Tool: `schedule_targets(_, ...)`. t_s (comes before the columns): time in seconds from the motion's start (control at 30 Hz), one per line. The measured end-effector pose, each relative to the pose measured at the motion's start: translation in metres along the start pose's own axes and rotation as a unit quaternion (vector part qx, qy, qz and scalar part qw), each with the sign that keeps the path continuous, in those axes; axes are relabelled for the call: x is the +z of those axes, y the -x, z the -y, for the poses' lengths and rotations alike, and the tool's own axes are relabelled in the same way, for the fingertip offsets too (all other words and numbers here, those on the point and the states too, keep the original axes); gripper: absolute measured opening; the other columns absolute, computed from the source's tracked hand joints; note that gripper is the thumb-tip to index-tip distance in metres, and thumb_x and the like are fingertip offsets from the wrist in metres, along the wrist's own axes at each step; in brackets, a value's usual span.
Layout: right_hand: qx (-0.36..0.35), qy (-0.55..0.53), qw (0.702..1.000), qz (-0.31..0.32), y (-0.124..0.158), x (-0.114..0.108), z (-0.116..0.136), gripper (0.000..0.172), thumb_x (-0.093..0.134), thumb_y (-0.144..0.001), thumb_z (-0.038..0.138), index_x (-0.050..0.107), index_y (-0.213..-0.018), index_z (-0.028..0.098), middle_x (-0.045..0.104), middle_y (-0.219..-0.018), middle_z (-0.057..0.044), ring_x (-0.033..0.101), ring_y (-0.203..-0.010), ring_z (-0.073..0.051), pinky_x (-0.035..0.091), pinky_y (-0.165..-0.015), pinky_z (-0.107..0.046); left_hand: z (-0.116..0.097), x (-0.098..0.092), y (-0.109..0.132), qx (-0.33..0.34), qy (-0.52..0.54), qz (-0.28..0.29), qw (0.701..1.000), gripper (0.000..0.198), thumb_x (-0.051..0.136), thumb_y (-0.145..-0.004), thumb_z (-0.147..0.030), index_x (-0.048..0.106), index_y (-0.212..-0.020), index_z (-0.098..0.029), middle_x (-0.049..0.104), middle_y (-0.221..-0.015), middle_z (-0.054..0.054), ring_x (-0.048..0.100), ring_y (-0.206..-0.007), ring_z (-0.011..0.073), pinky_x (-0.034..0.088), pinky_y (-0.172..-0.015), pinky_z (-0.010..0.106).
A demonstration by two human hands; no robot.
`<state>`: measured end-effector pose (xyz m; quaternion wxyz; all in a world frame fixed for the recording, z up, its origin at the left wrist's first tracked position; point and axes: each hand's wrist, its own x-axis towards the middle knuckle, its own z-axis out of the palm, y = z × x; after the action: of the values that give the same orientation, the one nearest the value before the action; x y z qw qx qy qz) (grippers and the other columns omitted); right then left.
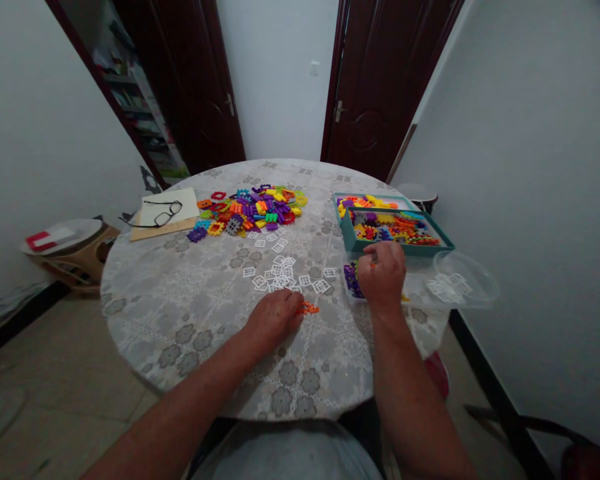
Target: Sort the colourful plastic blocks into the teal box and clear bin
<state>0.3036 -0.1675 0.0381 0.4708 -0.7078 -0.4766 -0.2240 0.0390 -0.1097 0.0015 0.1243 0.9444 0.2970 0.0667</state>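
My left hand (pixel 275 317) rests low over the tablecloth, its fingers closed on an orange plastic building piece (pixel 309 308) that sticks out to the right. Just beyond it lie scattered white square grid pieces (pixel 280 272). My right hand (pixel 384 270) is held over a clear plastic box (pixel 351 293), fingers curled in. A speck of orange shows at those fingers, but what they hold is mostly hidden. Purple pieces (pixel 351 277) fill the visible left part of that box.
A heap of colourful plastic pieces (pixel 255 210) lies at the back left. Eyeglasses (pixel 165 215) rest on paper beside it. Teal-edged boxes (pixel 397 243) of pieces stand at the right, near a clear lid (pixel 480 283) with white grids.
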Motion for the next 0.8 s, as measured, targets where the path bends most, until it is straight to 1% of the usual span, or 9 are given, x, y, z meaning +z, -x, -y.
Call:
schedule_targets(0.07, -0.039, -0.071, 0.996, 0.042, 0.002, 0.002, 0.009, 0.017, 0.052, -0.084, 0.010, 0.064, -0.089, 0.020, 0.064, -0.093, -0.009, 0.061, -0.095, -0.025, 0.050, -0.091, -0.038, 0.000, 0.003, 0.004, 0.005, 0.019, -0.044, 0.999, 0.018, 0.062, -0.095, -0.019, 0.064, -0.112, -0.023, 0.072, -0.108, 0.008, 0.067, -0.100, 0.0253, 0.053, -0.088, 0.038)
schedule_targets(0.13, -0.083, -0.136, 0.979, 0.128, 0.009, 0.004, 0.023, 0.017, 0.053, -0.088, 0.011, 0.066, -0.092, 0.020, 0.066, -0.092, -0.008, 0.063, -0.089, -0.022, 0.050, -0.084, -0.034, 0.001, 0.005, 0.007, 0.022, 0.047, -0.103, 0.993, 0.017, 0.062, -0.095, -0.019, 0.062, -0.112, -0.022, 0.071, -0.105, 0.007, 0.067, -0.097, 0.0237, 0.054, -0.085, 0.036)
schedule_targets(0.27, -0.144, -0.230, 0.909, 0.317, 0.028, 0.013, 0.051, 0.017, 0.060, -0.095, 0.017, 0.070, -0.108, 0.019, 0.074, -0.101, -0.007, 0.067, -0.090, -0.020, 0.051, -0.084, -0.031, 0.006, 0.003, 0.009, 0.065, 0.078, -0.227, 0.969, 0.007, 0.058, -0.099, -0.020, 0.058, -0.106, -0.023, 0.068, -0.097, 0.005, 0.066, -0.090, 0.0212, 0.056, -0.080, 0.034)
schedule_targets(0.33, -0.155, -0.268, 0.877, 0.368, 0.036, 0.019, 0.059, 0.023, 0.061, -0.096, 0.017, 0.070, -0.117, 0.020, 0.076, -0.110, -0.007, 0.069, -0.098, -0.020, 0.051, -0.090, -0.031, 0.008, 0.002, 0.006, 0.083, 0.076, -0.272, 0.956, 0.007, 0.058, -0.100, -0.018, 0.057, -0.104, -0.023, 0.068, -0.098, 0.005, 0.067, -0.092, 0.0216, 0.057, -0.082, 0.035)
schedule_targets(0.4, -0.155, -0.289, 0.861, 0.388, 0.039, 0.023, 0.062, 0.026, 0.059, -0.096, 0.015, 0.070, -0.119, 0.021, 0.077, -0.113, -0.006, 0.070, -0.102, -0.019, 0.051, -0.093, -0.030, 0.008, 0.002, 0.003, 0.102, 0.071, -0.292, 0.948, 0.008, 0.059, -0.099, -0.017, 0.057, -0.104, -0.024, 0.068, -0.099, 0.005, 0.068, -0.095, 0.0220, 0.058, -0.085, 0.036)
schedule_targets(0.5, -0.125, -0.277, 0.880, 0.364, 0.034, 0.024, 0.056, 0.024, 0.056, -0.093, 0.014, 0.070, -0.111, 0.021, 0.076, -0.103, -0.004, 0.069, -0.093, -0.018, 0.051, -0.087, -0.029, 0.008, 0.000, 0.002, 0.112, 0.053, -0.299, 0.946, 0.015, 0.063, -0.099, -0.020, 0.058, -0.113, -0.023, 0.070, -0.109, 0.007, 0.069, -0.105, 0.0247, 0.059, -0.094, 0.040)
schedule_targets(0.6, -0.070, -0.209, 0.941, 0.256, 0.021, 0.017, 0.041, 0.019, 0.053, -0.088, 0.014, 0.068, -0.098, 0.021, 0.072, -0.093, -0.004, 0.066, -0.087, -0.019, 0.049, -0.083, -0.030, 0.013, -0.006, 0.006, 0.086, 0.023, -0.294, 0.952, 0.027, 0.067, -0.099, -0.024, 0.057, -0.124, -0.022, 0.069, -0.124, 0.011, 0.065, -0.121, 0.0291, 0.055, -0.107, 0.047)
schedule_targets(0.7, 0.001, -0.092, 0.986, 0.136, 0.010, 0.010, 0.019, 0.018, 0.049, -0.085, 0.014, 0.065, -0.089, 0.021, 0.069, -0.090, -0.007, 0.063, -0.088, -0.022, 0.047, -0.085, -0.034, 0.031, -0.012, 0.013, 0.028, -0.008, -0.285, 0.958, 0.026, 0.063, -0.100, -0.025, 0.059, -0.126, -0.022, 0.067, -0.130, 0.013, 0.063, -0.125, 0.0307, 0.053, -0.111, 0.050)
schedule_targets(0.8, 0.068, 0.024, 0.993, 0.092, 0.004, 0.006, -0.005, 0.017, 0.049, -0.082, 0.014, 0.064, -0.083, 0.021, 0.067, -0.084, -0.009, 0.060, -0.084, -0.025, 0.046, -0.082, -0.037, 0.059, -0.015, 0.022, -0.056, -0.052, -0.269, 0.960, 0.030, 0.060, -0.101, -0.028, 0.060, -0.130, -0.021, 0.064, -0.138, 0.016, 0.060, -0.131, 0.0336, 0.051, -0.114, 0.053)
